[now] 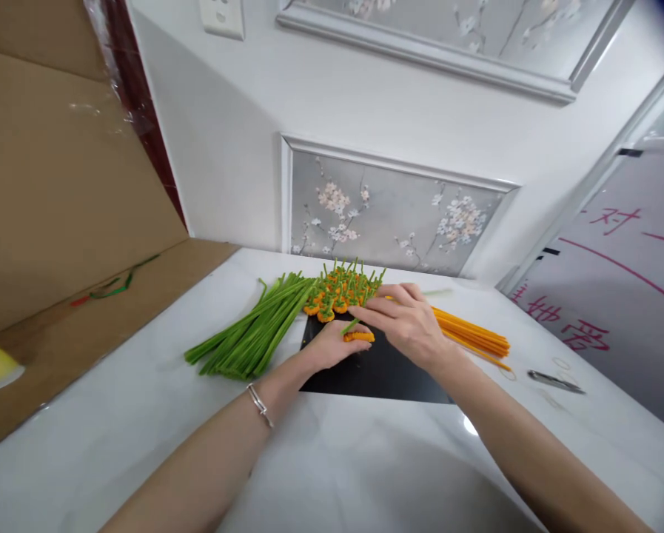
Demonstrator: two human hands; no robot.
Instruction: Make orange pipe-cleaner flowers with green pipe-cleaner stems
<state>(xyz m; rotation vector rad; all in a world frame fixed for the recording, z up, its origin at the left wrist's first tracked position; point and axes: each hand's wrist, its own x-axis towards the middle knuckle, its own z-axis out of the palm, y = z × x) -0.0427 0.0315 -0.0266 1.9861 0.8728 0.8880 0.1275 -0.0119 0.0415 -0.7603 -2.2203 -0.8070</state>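
My left hand is closed around a small orange pipe-cleaner pumpkin over a black mat. A green pipe cleaner rises from the pumpkin toward my right hand, whose thumb and forefinger are pinched together at its upper part. Behind both hands, several finished-looking orange pumpkins with green stems stand close together. Left of the mat lies a thick bundle of green pipe cleaners. Orange pipe cleaners lie to the right, partly hidden by my right hand.
On the white marbled table, a metal tool, perhaps a clipper, and thin rubber bands lie at the right. Cardboard stands along the left. A panelled wall closes off the back, and a whiteboard the right.
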